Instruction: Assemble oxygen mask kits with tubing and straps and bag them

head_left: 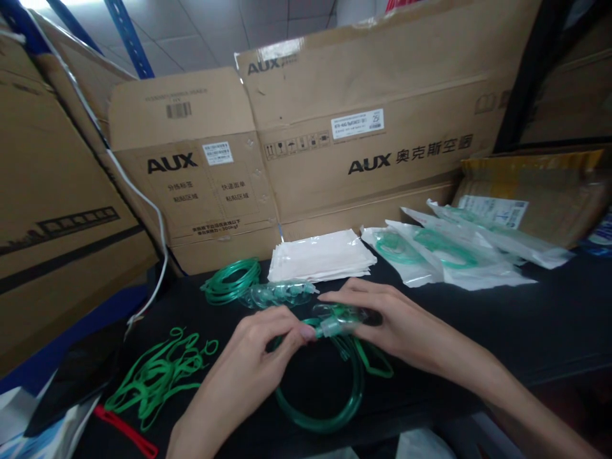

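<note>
At the centre, my left hand (268,341) pinches the end of a green coiled tube (329,421) where it meets a clear connector (335,325). My right hand (377,312) is wrapped round a clear green-tinted mask (354,313) joined to that connector; the fingers partly hide it. The tube loops down below both hands. A green elastic strap (377,364) hangs beside the loop, under my right hand.
Behind lie a coiled green tube (232,280), clear masks (277,293), a stack of white bags (322,255) and bagged tubing sets (444,252). Green straps (167,373) and a red strap (127,432) lie left. Cardboard boxes (306,172) stand at the back.
</note>
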Demonstrator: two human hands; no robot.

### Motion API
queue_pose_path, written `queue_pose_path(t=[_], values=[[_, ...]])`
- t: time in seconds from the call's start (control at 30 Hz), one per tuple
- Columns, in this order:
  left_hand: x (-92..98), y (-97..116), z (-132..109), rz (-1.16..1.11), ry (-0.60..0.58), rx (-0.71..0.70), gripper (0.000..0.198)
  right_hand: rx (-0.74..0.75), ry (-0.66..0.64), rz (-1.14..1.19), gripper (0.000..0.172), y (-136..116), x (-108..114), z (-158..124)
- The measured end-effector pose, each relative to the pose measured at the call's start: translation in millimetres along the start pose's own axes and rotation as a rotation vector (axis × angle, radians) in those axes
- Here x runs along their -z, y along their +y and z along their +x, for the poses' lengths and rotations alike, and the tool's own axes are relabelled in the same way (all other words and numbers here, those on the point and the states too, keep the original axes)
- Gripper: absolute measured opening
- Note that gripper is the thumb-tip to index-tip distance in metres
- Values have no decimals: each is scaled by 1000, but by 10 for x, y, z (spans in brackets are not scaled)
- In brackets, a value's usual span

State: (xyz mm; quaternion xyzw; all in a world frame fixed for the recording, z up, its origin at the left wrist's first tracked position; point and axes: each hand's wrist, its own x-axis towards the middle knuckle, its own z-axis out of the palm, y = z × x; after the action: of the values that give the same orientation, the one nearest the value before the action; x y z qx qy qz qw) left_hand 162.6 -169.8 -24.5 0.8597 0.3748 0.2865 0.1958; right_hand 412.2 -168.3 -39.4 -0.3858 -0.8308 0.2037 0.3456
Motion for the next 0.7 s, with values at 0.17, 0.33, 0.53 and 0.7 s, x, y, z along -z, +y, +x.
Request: queue_pose_path(t=[0.17,0.33,0.53,0.7], values=[[166,3,-80,3,-183,120,31,29,-180,-44,77,-52,35,-155],[43,-179,-70,165,-56,227,21,-31,-267,-117,78,-23,43,-294],[-179,-371,-60,222,-79,265,34,-123,97,-116,37,-101,192,-539],[-176,-332,-97,208,-165,302,13,-460,-175,197,41,-55,-131,-1136]])
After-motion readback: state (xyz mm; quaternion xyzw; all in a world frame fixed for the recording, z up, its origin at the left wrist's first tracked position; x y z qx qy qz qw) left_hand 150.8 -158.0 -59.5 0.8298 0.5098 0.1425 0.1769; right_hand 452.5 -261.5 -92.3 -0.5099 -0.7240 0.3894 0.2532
